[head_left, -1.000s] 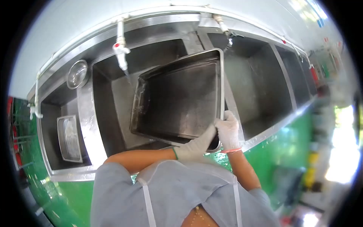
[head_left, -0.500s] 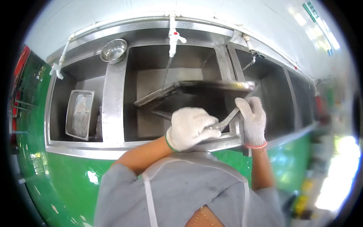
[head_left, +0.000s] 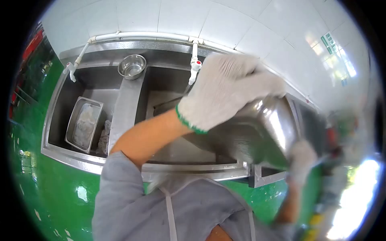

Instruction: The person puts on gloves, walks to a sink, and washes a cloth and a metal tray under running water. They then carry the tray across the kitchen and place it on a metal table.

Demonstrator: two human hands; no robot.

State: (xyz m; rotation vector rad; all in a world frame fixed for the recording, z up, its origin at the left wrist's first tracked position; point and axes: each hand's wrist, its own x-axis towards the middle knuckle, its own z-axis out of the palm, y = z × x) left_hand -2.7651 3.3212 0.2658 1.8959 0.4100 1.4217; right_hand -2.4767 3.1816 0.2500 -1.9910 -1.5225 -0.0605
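Note:
A large rectangular steel pan [head_left: 257, 132], blurred by motion, is held up and tilted over the middle sink. My left hand [head_left: 225, 90], in a white knit glove with a green cuff, is closed over the pan's upper edge. My right hand [head_left: 301, 158], also gloved and smeared by motion, grips the pan's right edge lower down. The pan hides part of the middle sink basin [head_left: 193, 150]. A white tap [head_left: 194, 71] hangs from the wall pipe just behind my left hand.
A round steel bowl [head_left: 132, 66] sits on the divider between the sinks. In the left sink stands a small steel tray [head_left: 84, 124] with pale contents, beside a greyish cloth [head_left: 104, 138]. Further basins lie right. The green floor [head_left: 78, 197] looks shiny.
The pan has been raised and swung to the right. My left hand has moved up to its upper edge, and my right hand has moved right and down. The camera view has shifted.

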